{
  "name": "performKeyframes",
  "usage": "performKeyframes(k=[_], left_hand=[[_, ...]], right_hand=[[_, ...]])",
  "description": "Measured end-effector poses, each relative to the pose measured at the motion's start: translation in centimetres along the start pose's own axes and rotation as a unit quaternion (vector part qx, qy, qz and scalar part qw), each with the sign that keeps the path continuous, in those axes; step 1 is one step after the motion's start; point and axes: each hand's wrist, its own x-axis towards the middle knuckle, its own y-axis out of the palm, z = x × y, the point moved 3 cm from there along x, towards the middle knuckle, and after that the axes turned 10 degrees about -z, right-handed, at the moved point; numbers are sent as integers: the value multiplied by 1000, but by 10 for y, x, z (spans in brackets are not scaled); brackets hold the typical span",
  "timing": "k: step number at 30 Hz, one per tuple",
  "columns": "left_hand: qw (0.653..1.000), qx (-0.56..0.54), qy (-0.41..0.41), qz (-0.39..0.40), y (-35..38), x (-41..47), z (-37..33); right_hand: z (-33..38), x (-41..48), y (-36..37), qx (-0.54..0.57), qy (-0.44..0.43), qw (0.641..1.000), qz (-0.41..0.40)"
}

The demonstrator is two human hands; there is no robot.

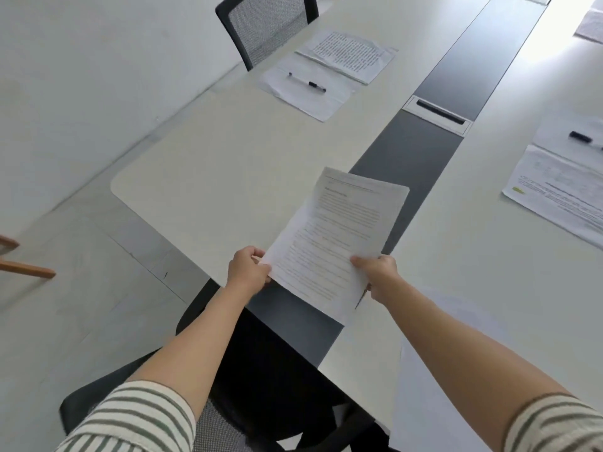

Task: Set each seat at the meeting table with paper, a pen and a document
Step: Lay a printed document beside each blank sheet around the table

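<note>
Pinching document (pixel 332 236), left hand (pixel 246 267), right hand (pixel 378 275).

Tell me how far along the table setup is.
Done: the far left seat has blank paper, a pen and a document; the right seat looks set too. In hand: both the left hand and right hand hold papers. Left: the bare near left spot.

White meeting table (pixel 248 164) with a dark center strip (pixel 456 76); 2 seats set already, blank paper (pixel 303 93), pen (pixel 306 82), printed document (pixel 350 55).
</note>
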Motion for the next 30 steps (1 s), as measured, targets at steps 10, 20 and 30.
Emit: performKeyframes(k=[10,20,30], left_hand=[[922,308,233,-16,25,-9,16],[901,354,248,25,32,1,32],[913,337,230,3,16,-1,42]], right_hand=[[-3,15,20,-155,-35,987,0],[-24,3,1,-621,-360,696,18],[-45,-11,17,-614,-372,695,19]])
